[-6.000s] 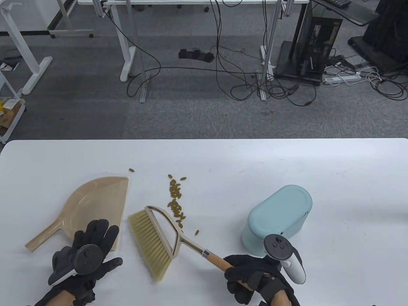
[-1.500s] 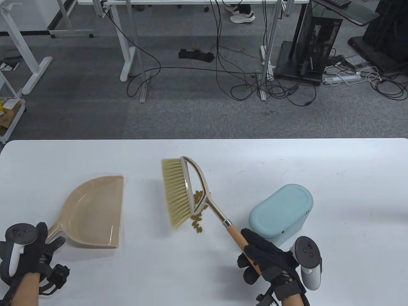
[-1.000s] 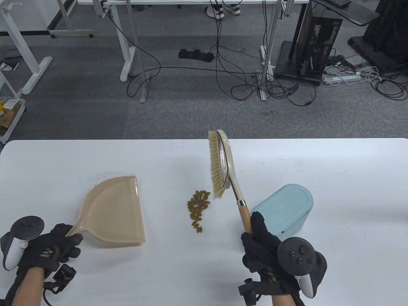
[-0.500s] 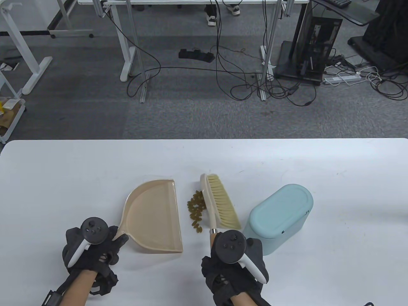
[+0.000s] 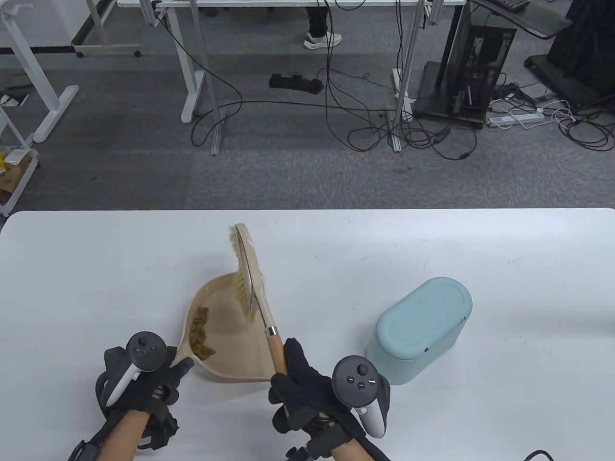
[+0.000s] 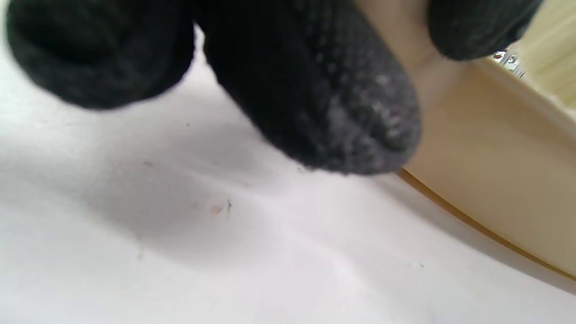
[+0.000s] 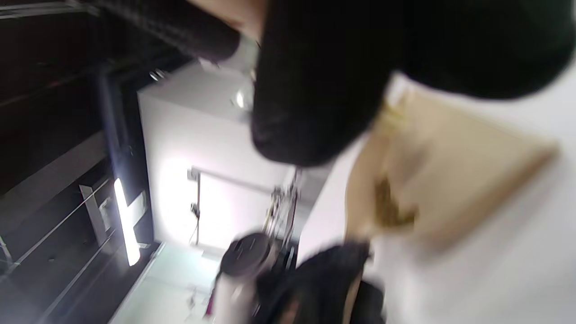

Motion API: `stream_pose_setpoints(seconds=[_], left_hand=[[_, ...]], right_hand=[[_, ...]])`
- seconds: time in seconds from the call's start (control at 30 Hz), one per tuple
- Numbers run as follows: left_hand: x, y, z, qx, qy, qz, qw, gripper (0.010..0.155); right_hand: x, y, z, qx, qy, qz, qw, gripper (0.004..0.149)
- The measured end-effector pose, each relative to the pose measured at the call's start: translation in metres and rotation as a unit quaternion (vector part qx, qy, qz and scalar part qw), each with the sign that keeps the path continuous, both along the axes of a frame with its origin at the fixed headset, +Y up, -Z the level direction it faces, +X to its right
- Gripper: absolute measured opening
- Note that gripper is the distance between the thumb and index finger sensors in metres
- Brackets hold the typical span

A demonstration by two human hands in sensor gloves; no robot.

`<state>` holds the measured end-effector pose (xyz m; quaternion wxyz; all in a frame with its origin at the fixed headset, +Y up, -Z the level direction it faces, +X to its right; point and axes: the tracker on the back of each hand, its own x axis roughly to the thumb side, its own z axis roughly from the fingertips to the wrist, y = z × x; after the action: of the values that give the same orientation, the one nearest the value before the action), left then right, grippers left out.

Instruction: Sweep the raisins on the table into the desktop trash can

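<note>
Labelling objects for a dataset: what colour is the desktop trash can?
The desktop trash can is pale blue-green, lid closed; the table view shows it best.

trash can [image 5: 423, 326] flanking right, open table [image 5: 528, 288] beyond

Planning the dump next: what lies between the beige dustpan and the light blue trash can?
In the table view, only the wooden-handled brush, over the beige plastic dustpan's right edge, held by the right hand; then bare white table up to the light blue trash can.
</note>
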<state>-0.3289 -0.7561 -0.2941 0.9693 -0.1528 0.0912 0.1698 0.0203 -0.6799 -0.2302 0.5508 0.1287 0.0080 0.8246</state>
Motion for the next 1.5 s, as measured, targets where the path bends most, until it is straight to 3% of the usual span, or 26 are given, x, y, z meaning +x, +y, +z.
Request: stream_pose_setpoints(seconds=[0.07, 0.17, 0.27, 0.5, 0.6, 0.8, 0.93, 1.03, 1.17, 1.23, 1.33, 1.5], left_hand=[[-0.001, -0.004, 0.001, -0.004, 0.001, 0.003, 1.0, 0.067], [-0.003, -0.008, 0.002, 0.004, 0.003, 0.017, 1.0, 0.067], [-0.002, -0.007, 0.003, -0.001, 0.001, 0.01, 1.0, 0.068], [-0.003, -0.009, 0.005, 0.006, 0.001, 0.013, 1.0, 0.068], [-0.003, -0.009, 0.005, 0.004, 0.003, 0.019, 1.0, 0.068], [-0.003, -0.009, 0.006, 0.007, 0.006, 0.021, 1.0, 0.068], [-0.004, -0.01, 0.006, 0.006, 0.006, 0.023, 1.0, 0.068], [-0.004, -0.01, 0.006, 0.008, 0.007, 0.023, 1.0, 0.068], [-0.004, -0.01, 0.006, 0.005, 0.007, 0.021, 1.0, 0.068], [-0.004, -0.01, 0.006, 0.006, 0.007, 0.022, 1.0, 0.068], [-0.005, -0.01, 0.006, 0.004, 0.007, 0.026, 1.0, 0.068], [-0.005, -0.011, 0.005, 0.005, 0.008, 0.027, 1.0, 0.068]], right_hand=[[0.006, 0.0, -0.006, 0.078, -0.037, 0.105, 0.991, 0.072], [0.01, -0.01, -0.013, 0.158, -0.09, 0.289, 0.94, 0.07], [0.011, -0.028, -0.02, 0.166, -0.106, 0.399, 0.895, 0.07], [0.009, -0.067, -0.034, 0.132, -0.084, 0.551, 0.819, 0.069], [0.004, -0.071, -0.034, 0.113, -0.067, 0.569, 0.812, 0.069], [-0.014, -0.088, -0.033, 0.014, 0.009, 0.604, 0.797, 0.078], [-0.026, -0.094, -0.031, 0.031, 0.031, 0.637, 0.77, 0.079], [-0.031, -0.096, -0.03, 0.023, 0.051, 0.643, 0.763, 0.076], [-0.027, -0.093, -0.03, 0.001, 0.048, 0.636, 0.77, 0.076], [-0.021, -0.085, -0.028, 0.012, 0.043, 0.61, 0.791, 0.078], [-0.014, -0.053, -0.019, 0.152, -0.033, 0.529, 0.834, 0.083], [0.015, -0.002, -0.015, 0.185, -0.14, 0.428, 0.874, 0.091]])
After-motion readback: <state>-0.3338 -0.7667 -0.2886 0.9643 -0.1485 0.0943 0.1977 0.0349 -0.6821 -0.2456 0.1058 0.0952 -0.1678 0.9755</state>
